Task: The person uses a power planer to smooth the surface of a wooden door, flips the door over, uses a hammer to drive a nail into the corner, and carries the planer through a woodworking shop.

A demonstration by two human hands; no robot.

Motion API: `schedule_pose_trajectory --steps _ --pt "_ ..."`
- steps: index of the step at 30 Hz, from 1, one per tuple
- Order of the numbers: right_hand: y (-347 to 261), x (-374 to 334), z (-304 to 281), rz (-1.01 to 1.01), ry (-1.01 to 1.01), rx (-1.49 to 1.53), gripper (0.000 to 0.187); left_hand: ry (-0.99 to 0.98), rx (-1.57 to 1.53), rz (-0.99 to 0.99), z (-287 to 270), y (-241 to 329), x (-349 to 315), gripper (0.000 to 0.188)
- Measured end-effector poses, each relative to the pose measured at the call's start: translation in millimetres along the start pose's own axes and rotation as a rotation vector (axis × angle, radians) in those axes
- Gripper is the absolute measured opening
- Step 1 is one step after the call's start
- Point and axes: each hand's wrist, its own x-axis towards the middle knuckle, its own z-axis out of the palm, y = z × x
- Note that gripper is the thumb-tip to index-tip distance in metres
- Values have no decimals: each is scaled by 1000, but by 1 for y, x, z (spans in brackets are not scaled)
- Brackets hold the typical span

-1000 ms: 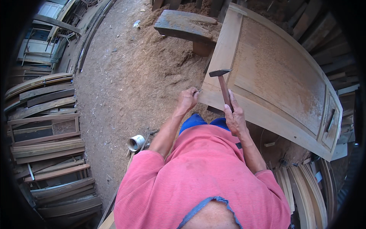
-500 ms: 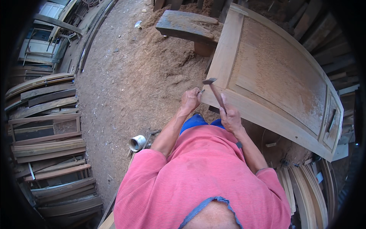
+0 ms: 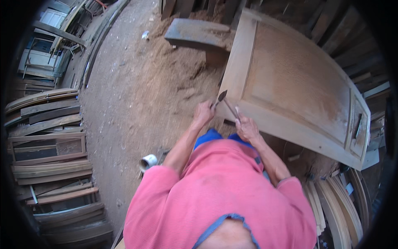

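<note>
Hammer [image 3: 223, 96], one: dark head, slim wooden handle. Location: in front of the person, just beside the near left corner of the panel; head to the far left, handle running back toward the right hand.

Right hand [image 3: 248, 128], one: fingers closed around the hammer's handle, near the panel's near edge.

Left hand [image 3: 203, 113], one: fingers narrow, pinched on a thin piece [image 3: 215, 104], dark and blurred, its kind too small to tell. Position: just left of the panel's corner, beside the hammer's head; whether head and thin piece touch cannot be told.

Panel [image 3: 290, 74], one: pale wood, framed, brown dust over the recessed field; spreads to the right and far side. Dark slot [image 3: 358, 125] at its right end.

Beam [image 3: 197, 33], one: thick, weathered grey, far side, left of the panel.

Sawdust [image 3: 182, 74], heaped on the ground between beam and left hand.

Pot [image 3: 148, 162], one: white, open-mouthed, on its side, near left, beside the left forearm.

Stack [image 3: 49, 169], timber, several tiers, far to the left; includes a rectangular frame [image 3: 71, 146].

Boards [image 3: 338, 209], several, pale, near right.

Clothing: pink shirt [image 3: 215, 176], blue trousers [image 3: 212, 135].
</note>
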Motion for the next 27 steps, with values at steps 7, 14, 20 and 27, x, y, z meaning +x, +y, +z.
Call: schedule_pose_trajectory --steps 7,14,20,27 --pt "-34 -20 -29 -216 408 616 50 38 -132 -97 0 -13 -1 15" --pt "-16 -53 -30 181 262 1047 19 123 -786 -410 -36 -53 30 17" --pt "10 -63 -3 301 373 957 20 -167 -556 -201 -31 21 1 15" --pt "20 -68 6 279 475 835 26 -713 -815 -116 26 115 -45 15"
